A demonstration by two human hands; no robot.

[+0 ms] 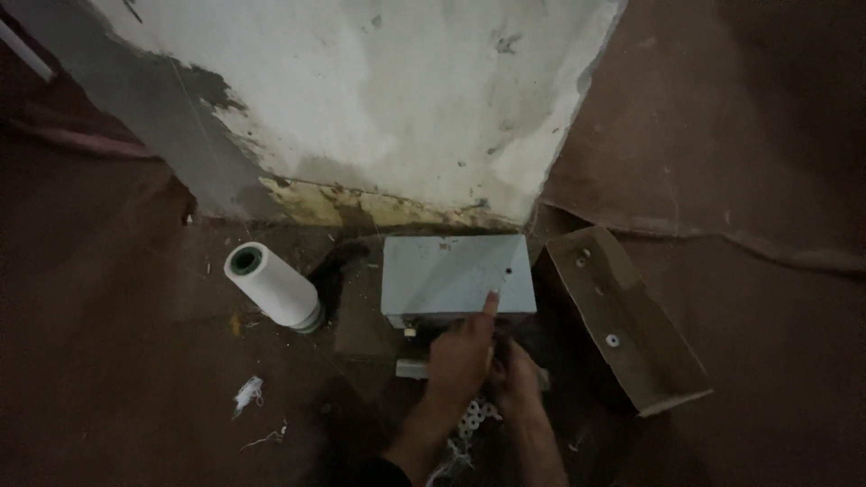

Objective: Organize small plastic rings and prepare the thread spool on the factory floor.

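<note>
A pale grey box (pixel 456 273) stands on the dark floor against a stained white pillar (pixel 379 99). My left hand (pixel 460 356) reaches to the box's front edge, one finger stretched up and touching its lid. Close beside it, my right hand (pixel 516 374) is curled low in front of the box; whether it holds anything is hidden in the dark. Below both hands lie several small white rings (pixel 474 419).
A white thread cone (pixel 271 286) lies on its side left of the box. A brown cardboard tray (pixel 622 316) with a few small round pieces lies tilted at the right. White thread scraps (pixel 248 394) are scattered on the brown floor.
</note>
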